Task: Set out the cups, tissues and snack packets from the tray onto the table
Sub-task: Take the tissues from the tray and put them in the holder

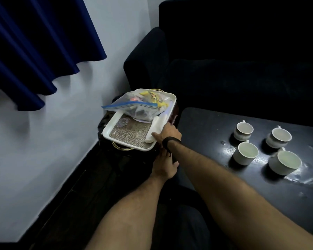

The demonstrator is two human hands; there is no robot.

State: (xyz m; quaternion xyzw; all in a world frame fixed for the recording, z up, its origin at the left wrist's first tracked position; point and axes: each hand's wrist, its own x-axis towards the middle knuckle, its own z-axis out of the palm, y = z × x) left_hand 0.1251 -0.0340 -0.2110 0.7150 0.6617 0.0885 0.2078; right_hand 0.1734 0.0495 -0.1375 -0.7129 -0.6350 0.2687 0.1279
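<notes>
A white rectangular tray rests on a dark stool left of the black table. In its far half lies a clear zip bag holding snack packets, some yellow. White folded tissues lie along the tray's right side. My right hand reaches over the tray's right rim, fingers on the tissues. My left hand is lower, at the tray's near right corner, partly hidden under my right forearm. Several white cups stand upright on the table at the right.
A dark sofa fills the back and right behind the table. A blue curtain hangs on the pale wall at the left. The tray's patterned burlap liner shows in its near half. A dark floor lies below.
</notes>
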